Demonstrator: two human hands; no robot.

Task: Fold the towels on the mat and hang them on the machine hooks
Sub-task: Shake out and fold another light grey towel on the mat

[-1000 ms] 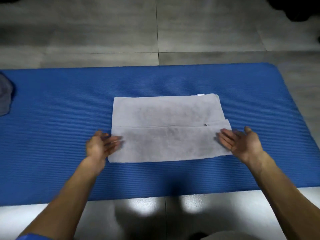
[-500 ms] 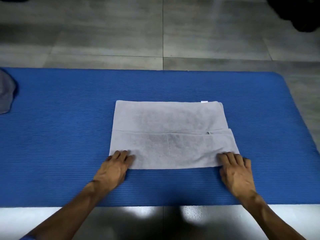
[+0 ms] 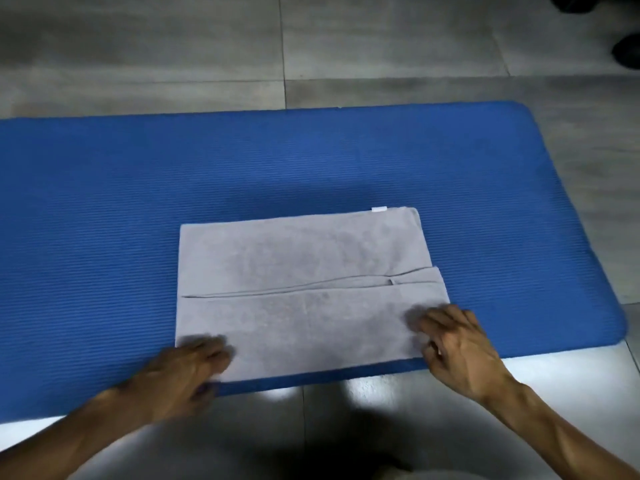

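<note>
A grey towel (image 3: pixel 304 258) lies folded flat on the blue mat (image 3: pixel 104 202), its near edge close to the mat's front edge. A fold line runs across its middle, and a small white tag shows at its far right corner. My left hand (image 3: pixel 183 372), blurred by motion, is at the near left corner with its fingers on top and its thumb at the edge. My right hand (image 3: pixel 453 344) pinches the near right corner, fingers spread on top and thumb tucked at the edge.
Grey floor tiles (image 3: pixel 381 39) surround the mat, with a bright reflective strip along its front edge. Dark objects (image 3: pixel 627 53) sit at the far right corner of the view.
The towel has slid toward me to the mat's front edge. My hands went from beside its short ends to its near corners and took hold. The view shifted.
</note>
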